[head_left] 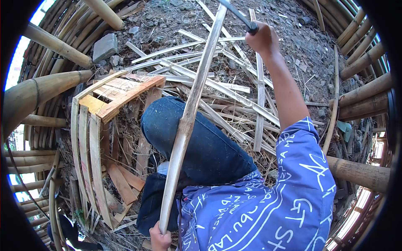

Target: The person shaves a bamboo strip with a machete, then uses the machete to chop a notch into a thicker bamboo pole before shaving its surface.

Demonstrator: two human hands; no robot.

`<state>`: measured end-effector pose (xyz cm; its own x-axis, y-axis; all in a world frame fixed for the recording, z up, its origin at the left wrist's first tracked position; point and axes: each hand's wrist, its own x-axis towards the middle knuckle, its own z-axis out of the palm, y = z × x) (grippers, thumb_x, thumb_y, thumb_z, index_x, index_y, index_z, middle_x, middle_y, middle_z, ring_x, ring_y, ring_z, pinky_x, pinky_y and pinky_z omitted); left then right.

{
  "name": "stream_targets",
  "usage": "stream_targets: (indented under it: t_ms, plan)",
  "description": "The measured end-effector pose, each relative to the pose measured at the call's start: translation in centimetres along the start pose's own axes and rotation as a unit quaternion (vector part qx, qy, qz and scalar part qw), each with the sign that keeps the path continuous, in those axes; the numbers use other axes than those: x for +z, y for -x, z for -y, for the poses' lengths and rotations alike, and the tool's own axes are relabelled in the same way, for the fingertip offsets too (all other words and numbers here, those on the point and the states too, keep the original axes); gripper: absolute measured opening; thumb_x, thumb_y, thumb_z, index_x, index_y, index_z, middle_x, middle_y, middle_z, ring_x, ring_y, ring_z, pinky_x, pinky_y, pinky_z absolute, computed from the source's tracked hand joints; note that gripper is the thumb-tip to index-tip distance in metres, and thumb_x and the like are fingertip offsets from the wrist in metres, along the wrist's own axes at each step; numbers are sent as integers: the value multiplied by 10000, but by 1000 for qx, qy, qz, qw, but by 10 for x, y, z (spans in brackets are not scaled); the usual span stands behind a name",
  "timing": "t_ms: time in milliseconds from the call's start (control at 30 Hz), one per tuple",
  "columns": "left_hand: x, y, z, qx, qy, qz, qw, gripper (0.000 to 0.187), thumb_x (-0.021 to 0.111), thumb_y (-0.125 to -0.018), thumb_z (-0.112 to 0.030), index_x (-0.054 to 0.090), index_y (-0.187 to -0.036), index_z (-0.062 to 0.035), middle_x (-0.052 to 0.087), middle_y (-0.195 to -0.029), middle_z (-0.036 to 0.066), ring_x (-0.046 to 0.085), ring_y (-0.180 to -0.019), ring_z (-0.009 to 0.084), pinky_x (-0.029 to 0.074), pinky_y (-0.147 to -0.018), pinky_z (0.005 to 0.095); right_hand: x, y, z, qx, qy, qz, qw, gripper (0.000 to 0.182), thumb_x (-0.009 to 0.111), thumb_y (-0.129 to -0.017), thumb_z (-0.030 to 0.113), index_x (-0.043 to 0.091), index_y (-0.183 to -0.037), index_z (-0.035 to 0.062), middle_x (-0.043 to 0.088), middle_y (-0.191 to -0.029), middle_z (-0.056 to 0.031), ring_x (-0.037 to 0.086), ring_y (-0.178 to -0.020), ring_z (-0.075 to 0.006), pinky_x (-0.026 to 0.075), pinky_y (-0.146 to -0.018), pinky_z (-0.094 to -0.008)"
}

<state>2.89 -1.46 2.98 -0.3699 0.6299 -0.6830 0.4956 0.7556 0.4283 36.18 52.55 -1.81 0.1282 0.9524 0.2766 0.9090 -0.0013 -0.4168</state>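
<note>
A long split bamboo strip [187, 119] slants from the bottom of the view to the top, passing over my bent knee in dark jeans. My left hand [160, 237] is wrapped round its lower end, near my hip. With my arm stretched forward, my right hand [263, 39] grips the dark handle of a long-bladed machete [238, 15]. The blade points up and left and meets the bamboo strip's far end at the top edge of the view.
Several split bamboo strips [234, 94] lie crisscrossed on the ground ahead. At left stands a wooden slatted crate or stool [125, 94], beside loose boards [121, 178]. A concrete block [105, 47] rests farther back. Thick bamboo poles [358, 173] and bamboo railings surround the spot.
</note>
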Motion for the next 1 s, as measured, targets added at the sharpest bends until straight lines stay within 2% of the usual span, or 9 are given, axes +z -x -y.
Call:
stream_targets:
  t_ms: [67,200,367,500,567,667,767,900,1000]
  plan:
    - [6,3,29,103,3,-79,991,360,585,-736,-66,604,-1075,51,587,-721,275,634,-658,381,477,-588,415,-9,-11,-2,80,-34,16,996,241,594,-823,241,682,-935,46,702,-843,-147,687,-841,-291,543,-759,-385]
    - [0,3,42,86,27,-76,993,297,552,-688,-68,588,-960,45,531,-655,244,586,-582,340,447,-550,394,3,-45,-50,83,48,-15,995,309,554,-839,267,672,-951,4,694,-927,-197,682,-897,-315,535,-798,-419]
    - [-2,2,54,82,55,-70,993,224,512,-627,-70,567,-816,36,461,-573,206,527,-488,288,410,-502,367,24,16,-48,109,44,33,992,296,533,-831,249,679,-870,-5,686,-914,-219,671,-899,-359,526,-806,-449]
    - [0,-4,65,81,78,-76,991,186,487,-590,-72,555,-730,31,419,-523,183,491,-431,257,388,-474,351,61,65,-49,127,-89,82,984,190,569,-719,181,645,-771,15,685,-808,-201,663,-801,-359,505,-724,-423]
    - [-2,-4,66,60,23,-80,995,219,483,-591,-75,581,-758,29,399,-520,165,426,-443,195,369,-468,330,93,86,-57,154,-256,85,950,128,589,-689,124,583,-687,-4,603,-604,-131,602,-554,-243,477,-556,-372]
    - [-4,-7,51,71,10,-124,990,168,490,-586,-59,555,-719,22,370,-509,170,400,-421,196,356,-453,330,62,125,-6,244,-508,82,822,58,578,-734,-12,529,-707,3,510,-533,-48,478,-375,-123,373,-362,-262]
    - [-6,-12,42,66,15,-144,987,96,516,-605,-52,501,-672,15,392,-515,193,447,-407,290,361,-448,345,43,150,18,241,-595,40,766,69,576,-747,-16,514,-730,9,506,-554,-46,481,-387,-125,374,-364,-261]
    - [-15,-17,-16,91,-57,-203,973,100,551,-628,-51,507,-693,11,431,-533,215,509,-462,378,379,-456,357,6,174,46,175,-599,37,780,84,566,-740,-35,508,-715,21,490,-562,-17,471,-409,-100,339,-373,-246]
    - [-16,-33,-33,110,-18,-190,975,135,603,-664,-65,512,-731,9,493,-575,230,572,-590,424,422,-488,369,-13,186,52,-36,-431,70,899,104,554,-714,-51,500,-681,31,446,-551,22,430,-455,-64,288,-418,-238]
